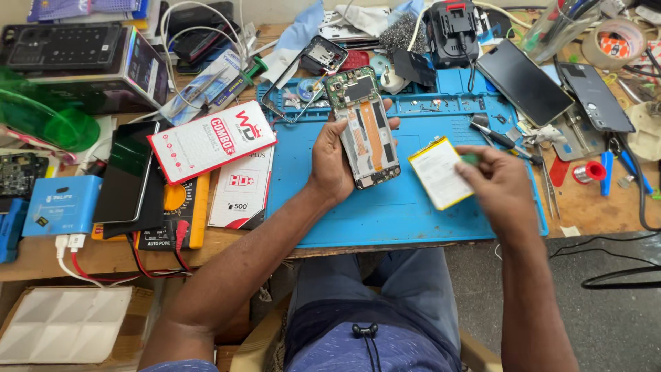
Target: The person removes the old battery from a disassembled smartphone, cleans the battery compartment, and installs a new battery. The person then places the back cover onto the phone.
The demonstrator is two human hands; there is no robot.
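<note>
Left hand [332,165] is wrapped around an opened smartphone [365,131], back cover off, circuit board and flex cables bare, fingers curled round its edges and holding it tilted just above the blue repair mat [385,220]. Right hand [499,182] is closed in a pinch on the top corner of a flat yellow-edged battery [438,172], just to the right of the phone and not touching it. The risk, as I judge it: that corner-only pinch lets the battery swing or bend, and a flexed or dropped cell can be damaged. Beyond the right hand lie tweezers [549,189] and a screwdriver [497,136], sharp points close to the battery. The exposed cables could also snag under the left hand's fingers.
</note>
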